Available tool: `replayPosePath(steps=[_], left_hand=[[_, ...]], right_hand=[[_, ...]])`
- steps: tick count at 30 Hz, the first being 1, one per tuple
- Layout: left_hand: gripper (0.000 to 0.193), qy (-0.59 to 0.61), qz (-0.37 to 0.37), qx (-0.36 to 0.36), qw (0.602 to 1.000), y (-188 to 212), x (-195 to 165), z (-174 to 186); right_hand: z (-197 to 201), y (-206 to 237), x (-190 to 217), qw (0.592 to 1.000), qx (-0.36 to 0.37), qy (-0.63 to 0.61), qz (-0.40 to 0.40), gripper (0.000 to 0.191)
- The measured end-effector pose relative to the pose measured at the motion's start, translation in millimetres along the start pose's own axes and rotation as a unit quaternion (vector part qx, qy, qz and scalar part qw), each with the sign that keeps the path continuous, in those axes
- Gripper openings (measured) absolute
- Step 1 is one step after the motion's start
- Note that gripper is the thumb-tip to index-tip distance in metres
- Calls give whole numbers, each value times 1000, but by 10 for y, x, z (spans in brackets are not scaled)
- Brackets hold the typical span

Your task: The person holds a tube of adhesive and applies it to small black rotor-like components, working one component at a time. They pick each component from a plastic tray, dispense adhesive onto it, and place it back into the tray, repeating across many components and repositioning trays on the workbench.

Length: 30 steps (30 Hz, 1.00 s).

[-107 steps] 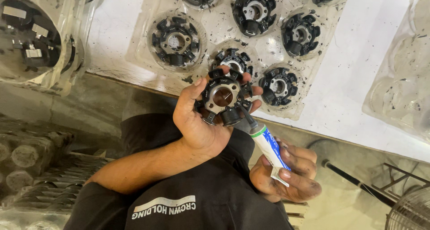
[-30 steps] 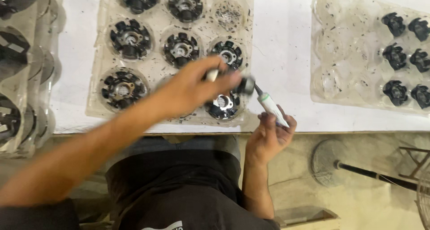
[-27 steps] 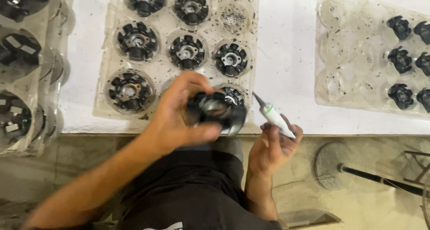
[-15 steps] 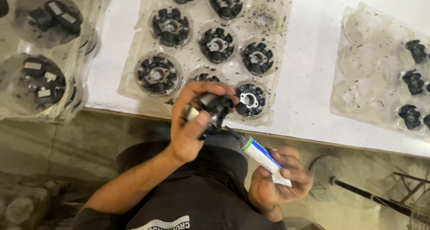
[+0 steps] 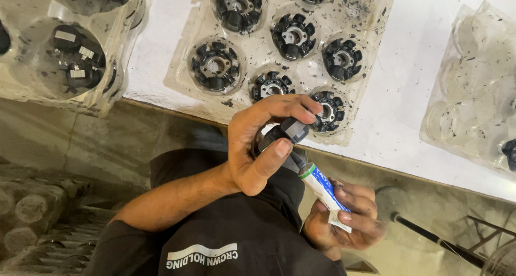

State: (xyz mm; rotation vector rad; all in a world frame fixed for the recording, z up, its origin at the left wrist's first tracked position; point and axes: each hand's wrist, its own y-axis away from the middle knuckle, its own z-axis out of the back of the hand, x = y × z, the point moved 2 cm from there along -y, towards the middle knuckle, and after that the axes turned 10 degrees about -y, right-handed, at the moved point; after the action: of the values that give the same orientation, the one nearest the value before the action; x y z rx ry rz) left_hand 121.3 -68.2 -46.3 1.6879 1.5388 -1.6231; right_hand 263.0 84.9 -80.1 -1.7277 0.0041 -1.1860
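Note:
My left hand (image 5: 257,147) grips a black round coil part (image 5: 287,131) just below the table's front edge, fingers wrapped over it. My right hand (image 5: 344,222) holds a small white and blue tube with a green collar (image 5: 322,185), its dark nozzle touching the underside of the part. Above them a clear plastic tray (image 5: 185,88) lies on the white table (image 5: 408,66) and holds several similar black coil parts (image 5: 215,66) in round pockets.
Another clear tray with larger black parts (image 5: 75,61) sits at the left. A mostly bare clear tray (image 5: 473,104) lies at the right. Stacked trays (image 5: 32,222) stand low at the left; a black rod (image 5: 430,238) runs along the floor at the right.
My left hand lifted a coil part out of the tray's front pocket and drew it toward me. My right hand brought the tube's nozzle up against it.

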Motion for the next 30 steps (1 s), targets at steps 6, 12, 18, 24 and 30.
replayPosePath(steps=[6,12,18,24,30], left_hand=[[34,98,44,-25,994,7,110,-62],[33,114,56,-32,991,17,177,-52],[35,124,59,-44,990,18,238,-44],[39,220,74,-104,967,58,313,-56],[40,444,154,-177,865,127,375,-186]], right_hand=[[-4,-52,-25,999,10,10,30,45],[20,-62,-137,999,0,-38,40,46],[-16,-43,-128,999,-5,-6,34,48],[-86,-103,-69,999,4,18,29,46],[-184,-114,-154,994,-85,-38,56,43]])
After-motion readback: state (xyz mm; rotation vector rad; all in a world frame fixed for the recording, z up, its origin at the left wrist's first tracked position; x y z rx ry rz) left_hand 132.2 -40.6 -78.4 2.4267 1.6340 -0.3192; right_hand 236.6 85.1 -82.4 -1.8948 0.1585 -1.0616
